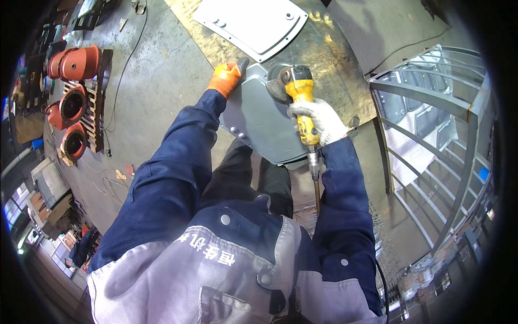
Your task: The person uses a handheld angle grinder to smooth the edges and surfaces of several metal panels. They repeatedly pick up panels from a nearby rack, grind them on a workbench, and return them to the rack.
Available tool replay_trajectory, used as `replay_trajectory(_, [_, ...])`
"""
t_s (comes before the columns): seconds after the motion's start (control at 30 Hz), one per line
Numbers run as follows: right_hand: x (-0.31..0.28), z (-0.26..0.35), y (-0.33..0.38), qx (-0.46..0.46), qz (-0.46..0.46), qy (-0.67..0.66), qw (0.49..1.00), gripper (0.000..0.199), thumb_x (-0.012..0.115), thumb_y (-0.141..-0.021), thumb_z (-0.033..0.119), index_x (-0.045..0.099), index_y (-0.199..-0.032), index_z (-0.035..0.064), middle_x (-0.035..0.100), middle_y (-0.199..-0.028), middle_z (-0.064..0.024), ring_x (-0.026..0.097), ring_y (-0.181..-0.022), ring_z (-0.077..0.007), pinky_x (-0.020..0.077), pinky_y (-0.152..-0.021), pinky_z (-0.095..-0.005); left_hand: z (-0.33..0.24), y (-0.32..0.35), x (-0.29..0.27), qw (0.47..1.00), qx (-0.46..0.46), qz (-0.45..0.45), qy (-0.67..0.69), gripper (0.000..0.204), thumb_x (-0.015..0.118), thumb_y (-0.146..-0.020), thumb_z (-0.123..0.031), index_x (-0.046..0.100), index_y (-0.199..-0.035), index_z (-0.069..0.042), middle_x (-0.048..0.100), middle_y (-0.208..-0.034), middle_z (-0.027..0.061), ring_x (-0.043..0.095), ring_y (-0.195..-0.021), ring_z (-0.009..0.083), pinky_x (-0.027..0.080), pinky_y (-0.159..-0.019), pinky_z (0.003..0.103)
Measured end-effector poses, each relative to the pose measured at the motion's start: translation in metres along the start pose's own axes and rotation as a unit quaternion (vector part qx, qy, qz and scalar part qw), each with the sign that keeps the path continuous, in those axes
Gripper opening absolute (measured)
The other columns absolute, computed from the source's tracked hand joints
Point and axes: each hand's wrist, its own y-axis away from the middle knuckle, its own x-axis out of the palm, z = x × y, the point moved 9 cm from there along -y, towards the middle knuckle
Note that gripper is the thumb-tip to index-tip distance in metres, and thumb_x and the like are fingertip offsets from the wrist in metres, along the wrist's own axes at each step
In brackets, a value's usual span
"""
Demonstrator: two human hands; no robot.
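At a workshop bench [353,81], a worker's left hand [225,78], in an orange glove, curls closed over the upper left edge of a grey panel [258,116], dark fingertips at the rim; how far the grip reaches underneath is hidden. The right hand [324,121], in a pale glove, wraps around the body of a yellow grinder [302,108]. With 1 hand on the panel and 1 on the tool, the left probably serves to steady the sheet while the right bears the grinder's weight and sets its angle.

The disc [277,86] sits at the panel's upper right edge; whether it touches the metal cannot be told from this view. A hose [317,189] runs from the grinder's tail along the right forearm, a line that likely leaves the work side free.

The panel lies partly on the bench, its near end jutting out above the worker's legs, perhaps to bring the edges within easy reach. Just beyond it on the same bench rests a white panel [251,24]. To the right stands a metal rack [431,89] with more panels inside; to the left, red drums [81,62] sit on a pallet [97,119].
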Motion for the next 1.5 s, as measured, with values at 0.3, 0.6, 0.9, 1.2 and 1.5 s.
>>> replay_trajectory(0.3, [0.015,0.01,-0.017,-0.002,-0.014,0.025,1.0,0.022,0.072,-0.073,0.019,0.061,-0.082,0.0028,0.057,-0.06,-0.0041,0.054,-0.045,-0.0119,0.0451,-0.042,-0.0244,0.003,0.005,0.009,0.997,-0.06,0.029,0.03,0.027,0.06,-0.085,-0.031,0.068,-0.083,-0.005,0.061,-0.07,-0.0006,0.053,-0.063,0.0107,0.043,-0.06,0.027])
replay_trajectory(0.6, [0.012,0.001,-0.016,0.038,-0.009,0.003,0.999,0.021,0.073,-0.073,0.019,0.06,-0.082,0.0044,0.054,-0.056,-0.0032,0.052,-0.042,-0.0131,0.0438,-0.041,-0.0268,0.006,-0.002,0.013,0.998,-0.034,0.023,0.043,0.026,0.061,-0.084,-0.032,0.063,-0.08,-0.006,0.057,-0.068,-0.0014,0.049,-0.062,0.0104,0.039,-0.059,0.028])
replay_trajectory(0.9, [0.0,-0.011,-0.015,0.043,-0.02,0.008,0.999,0.022,0.073,-0.074,0.021,0.061,-0.081,0.0032,0.057,-0.06,-0.0044,0.056,-0.047,-0.0137,0.0456,-0.044,-0.0267,-0.001,-0.006,0.015,0.999,-0.003,0.023,0.049,0.042,0.07,-0.081,-0.047,0.056,-0.06,-0.012,0.047,-0.058,-0.0076,0.038,-0.051,0.0049,0.03,-0.048,0.023])
replay_trajectory(1.2, [-0.02,-0.035,-0.002,0.054,-0.012,-0.025,0.998,0.019,0.068,-0.078,0.021,0.061,-0.076,0.0039,0.058,-0.062,-0.0047,0.055,-0.049,-0.0129,0.0449,-0.046,-0.0246,0.012,-0.011,0.015,0.988,-0.039,0.04,0.145,0.024,0.067,-0.083,-0.032,0.064,-0.072,-0.011,0.053,-0.064,-0.0073,0.044,-0.056,0.0045,0.034,-0.051,0.022])
replay_trajectory(1.5, [-0.055,-0.072,0.014,0.036,-0.037,-0.08,0.996,0.019,0.069,-0.079,0.021,0.065,-0.081,0.0027,0.06,-0.065,-0.0054,0.057,-0.052,-0.0144,0.0456,-0.049,-0.0253,0.0,0.002,0.012,0.983,-0.044,0.033,0.176,0.029,0.071,-0.083,-0.036,0.068,-0.081,-0.006,0.058,-0.069,-0.0046,0.049,-0.061,0.0067,0.041,-0.057,0.024])
